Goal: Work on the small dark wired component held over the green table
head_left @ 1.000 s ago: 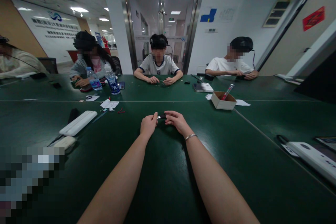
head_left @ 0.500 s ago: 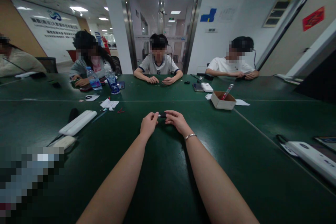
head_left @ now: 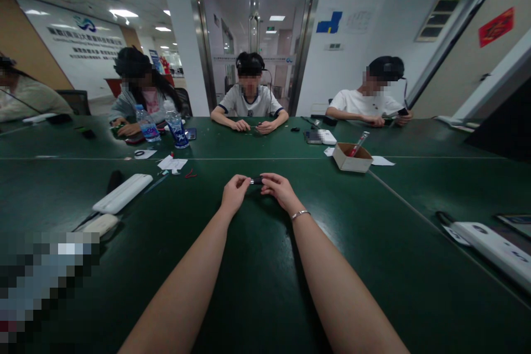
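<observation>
Both of my hands meet above the middle of the green table (head_left: 265,265). My left hand (head_left: 234,192) has its fingers curled and pinches the left, silvery end of a small dark object (head_left: 256,180). My right hand (head_left: 280,189) is closed on the object's right end, and a thin bracelet (head_left: 300,213) circles that wrist. The object is too small to name; most of it is hidden by my fingers.
A white power strip (head_left: 122,193) lies to the left, another (head_left: 493,246) at the right edge. A small cardboard box (head_left: 352,157) with a pen stands at the back right. Two water bottles (head_left: 177,129) and paper scraps (head_left: 173,164) sit back left. Several people sit across the table.
My hands hold almost the same pose, with only a slight shift of the fingers on the small object. The person at the back right has raised a hand a little.
</observation>
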`<state>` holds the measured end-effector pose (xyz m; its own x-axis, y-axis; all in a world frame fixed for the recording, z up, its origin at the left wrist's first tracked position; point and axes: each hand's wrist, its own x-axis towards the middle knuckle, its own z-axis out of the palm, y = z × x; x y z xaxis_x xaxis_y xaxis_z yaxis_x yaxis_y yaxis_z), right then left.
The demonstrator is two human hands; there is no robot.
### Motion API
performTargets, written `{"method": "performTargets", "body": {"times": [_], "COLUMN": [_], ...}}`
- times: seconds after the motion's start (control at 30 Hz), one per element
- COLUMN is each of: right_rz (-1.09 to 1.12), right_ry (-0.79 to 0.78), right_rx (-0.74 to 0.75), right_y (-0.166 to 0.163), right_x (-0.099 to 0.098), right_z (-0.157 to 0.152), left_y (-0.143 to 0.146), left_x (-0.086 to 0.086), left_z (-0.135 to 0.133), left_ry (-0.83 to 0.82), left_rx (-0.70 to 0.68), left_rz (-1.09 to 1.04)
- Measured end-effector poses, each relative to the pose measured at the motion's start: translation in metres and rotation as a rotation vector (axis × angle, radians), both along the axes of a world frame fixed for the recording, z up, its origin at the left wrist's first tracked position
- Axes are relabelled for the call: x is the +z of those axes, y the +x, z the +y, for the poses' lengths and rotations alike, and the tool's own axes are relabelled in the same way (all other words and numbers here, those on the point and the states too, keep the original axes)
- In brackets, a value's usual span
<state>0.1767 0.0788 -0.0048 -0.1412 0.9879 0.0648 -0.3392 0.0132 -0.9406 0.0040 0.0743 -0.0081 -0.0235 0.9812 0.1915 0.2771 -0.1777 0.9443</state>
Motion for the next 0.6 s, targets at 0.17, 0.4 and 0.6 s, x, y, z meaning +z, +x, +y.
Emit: {"method": "performTargets", "body": {"times": [0.17, 0.4, 0.6], "right_rz": [-0.006, -0.004, -0.014], "right_ry": [-0.006, -0.026, -0.015], "right_rx": [-0.018, -0.03, -0.028], "right_y": [-0.0003, -0.0005, -0.0001], "right_x": [-0.0001, -0.0016, -0.0018], "right_z": [0.0004, 0.0024, 0.002], "left_y": [0.0013, 0.0036, 0.0036], "left_x": [-0.0003, -0.004, -0.0054], "left_z": [0.0029, 0.0047, 0.0054], "left_ry": [0.09, -0.05, 0.015], "left_rx": [-0.004, -0.03, -0.003], "left_rz": [-0.075, -0.033, -0.051]}}
